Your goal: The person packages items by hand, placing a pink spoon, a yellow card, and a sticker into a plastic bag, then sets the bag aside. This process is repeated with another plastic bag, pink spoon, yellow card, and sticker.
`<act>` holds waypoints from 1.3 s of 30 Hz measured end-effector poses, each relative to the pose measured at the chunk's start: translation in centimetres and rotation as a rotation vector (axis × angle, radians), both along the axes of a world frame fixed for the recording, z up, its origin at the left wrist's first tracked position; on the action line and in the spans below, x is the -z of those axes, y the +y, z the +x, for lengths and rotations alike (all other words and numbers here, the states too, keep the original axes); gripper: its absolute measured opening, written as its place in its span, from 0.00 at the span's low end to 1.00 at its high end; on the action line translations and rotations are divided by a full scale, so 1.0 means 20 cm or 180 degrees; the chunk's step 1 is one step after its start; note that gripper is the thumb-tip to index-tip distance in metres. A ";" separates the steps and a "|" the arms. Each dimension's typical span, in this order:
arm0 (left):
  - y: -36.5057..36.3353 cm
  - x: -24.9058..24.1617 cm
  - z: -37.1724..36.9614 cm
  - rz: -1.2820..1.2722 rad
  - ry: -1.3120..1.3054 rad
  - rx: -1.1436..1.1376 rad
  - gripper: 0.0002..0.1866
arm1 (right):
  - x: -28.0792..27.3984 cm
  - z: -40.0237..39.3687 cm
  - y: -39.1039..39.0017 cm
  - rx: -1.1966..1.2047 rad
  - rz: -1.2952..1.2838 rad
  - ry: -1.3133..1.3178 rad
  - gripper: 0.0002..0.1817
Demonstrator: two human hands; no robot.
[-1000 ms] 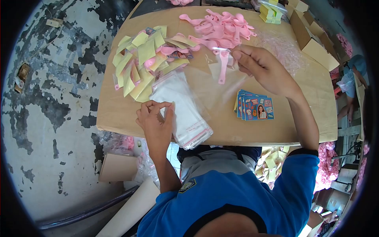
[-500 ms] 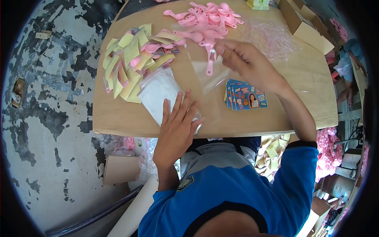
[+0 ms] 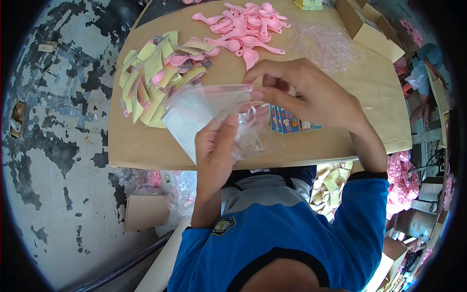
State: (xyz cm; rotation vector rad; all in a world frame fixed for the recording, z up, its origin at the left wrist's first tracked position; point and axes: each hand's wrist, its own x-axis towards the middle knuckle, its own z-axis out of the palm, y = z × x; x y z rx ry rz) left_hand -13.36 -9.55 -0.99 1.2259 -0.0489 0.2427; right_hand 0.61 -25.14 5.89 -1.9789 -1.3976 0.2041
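A clear plastic bag (image 3: 226, 92) is stretched between my two hands above the table. My right hand (image 3: 309, 92) pinches its upper right corner between thumb and fingers. Around its lower part is my left hand (image 3: 219, 146), thumb on top, fingers partly seen through the plastic. Under and left of the bag lies a stack of clear bags (image 3: 182, 119). Blue printed cards (image 3: 288, 121) lie beneath my right hand, partly covered by it. Pink spoons (image 3: 250, 24) are heaped beyond my hands.
Packed pouches with yellowish cards (image 3: 155, 73) form a pile at the left. Thin clear strips (image 3: 326, 46) lie at the back right, near an open cardboard box (image 3: 372, 34). Another person (image 3: 427, 73) is at the far right. Filled pouches (image 3: 333, 187) lie below the table's front edge.
My left hand has come off the flat stack and now grips the bag. My right hand has moved down and nearer to the left. One spoon near the cards is no longer in the same position.
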 end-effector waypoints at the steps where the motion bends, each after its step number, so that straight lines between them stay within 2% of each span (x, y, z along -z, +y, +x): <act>1: 0.02 0.00 0.00 -0.0247 -0.0008 -0.0170 0.25 | 0.00 0.03 -0.04 0.0061 -0.0101 -0.0165 0.14; 3: 0.07 0.00 -0.02 -0.0438 -0.0031 -0.0482 0.23 | 0.15 0.13 -0.18 -0.0168 -0.0251 -0.0834 0.17; 5: 0.11 0.01 -0.03 -0.0334 -0.0108 -0.0802 0.22 | 0.26 0.20 -0.25 -0.0215 -0.0478 -0.0782 0.17; 6: 0.10 -0.01 -0.02 -0.0595 -0.0038 -0.1040 0.18 | 0.29 0.21 -0.26 -0.0127 -0.0629 -0.0379 0.17; 10: 0.14 0.06 0.00 -0.0879 -0.0217 -0.1080 0.19 | 0.28 0.26 -0.28 0.0581 -0.0938 0.1118 0.14; 13: 0.15 0.07 0.01 -0.1021 -0.0359 -0.1090 0.19 | 0.31 0.29 -0.27 0.0487 -0.0684 0.0735 0.08; 16: 0.14 0.06 0.02 -0.1291 -0.0463 -0.1180 0.20 | 0.28 0.21 -0.20 0.0823 0.0141 0.0604 0.07; 18: 0.13 0.04 0.03 -0.1409 -0.0496 -0.1216 0.21 | 0.19 0.08 -0.14 0.0862 0.0206 0.1203 0.06; 20: 0.10 0.02 0.04 -0.1175 -0.0484 -0.1311 0.22 | 0.16 -0.04 -0.06 0.0795 0.0361 0.1495 0.07; 24: 0.02 -0.01 0.04 -0.0959 -0.0499 -0.1373 0.25 | 0.18 -0.14 0.07 0.0407 0.0535 0.1208 0.07; 27: -0.02 -0.02 0.04 -0.0973 -0.0540 -0.1532 0.23 | 0.20 -0.16 0.12 0.0355 0.0661 0.0983 0.08; 32: -0.01 0.03 0.02 -0.0307 -0.0135 -0.1346 0.23 | 0.17 -0.16 0.11 0.0109 0.0613 0.0768 0.10; 34: 0.01 0.09 0.02 0.0114 -0.0022 -0.1274 0.19 | 0.21 -0.16 0.10 0.0090 0.0723 0.1245 0.10; 37: -0.02 0.07 0.04 -0.0958 -0.0105 -0.1215 0.19 | 0.24 -0.15 0.10 0.0064 0.0791 0.1602 0.09; 39: -0.02 0.07 0.03 -0.0969 0.0187 -0.1216 0.18 | 0.24 -0.15 0.10 0.0062 0.0777 0.1778 0.09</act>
